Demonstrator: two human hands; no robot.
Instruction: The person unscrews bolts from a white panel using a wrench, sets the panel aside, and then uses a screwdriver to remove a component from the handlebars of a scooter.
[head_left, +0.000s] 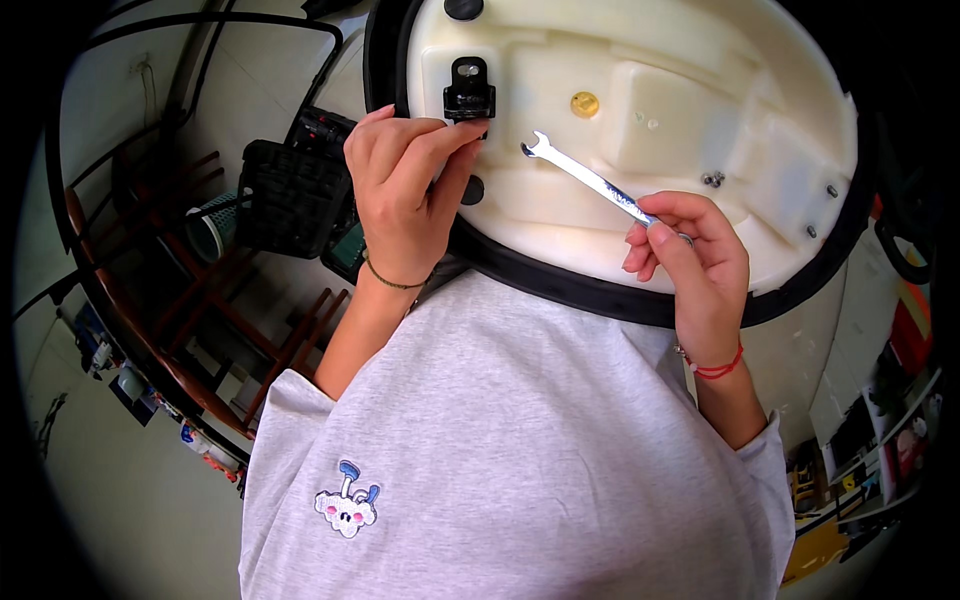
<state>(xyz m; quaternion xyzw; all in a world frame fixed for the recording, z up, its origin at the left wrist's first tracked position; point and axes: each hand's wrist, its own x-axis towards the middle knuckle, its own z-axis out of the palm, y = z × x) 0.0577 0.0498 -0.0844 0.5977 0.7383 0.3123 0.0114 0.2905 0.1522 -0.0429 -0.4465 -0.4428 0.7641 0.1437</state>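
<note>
My pale grey shirt (530,420), flecked like heather, below a cream panel (540,70) with a black rim (640,296).
Toward the centre of the frame my wrench (585,181) shines silver, with blue-dark marks along its shaft; at upper centre the bracket (468,92) is glossy black and the round disc (585,105) is brassy gold. I wear a plain red bracelet (716,371) at right and a dark green one (391,283) at left. My shirt's patch (346,505), lower left, is white with pink cheeks and blue feet. Far left, the wooden chair (222,318) is reddish brown, the open case (290,200) black.
</note>
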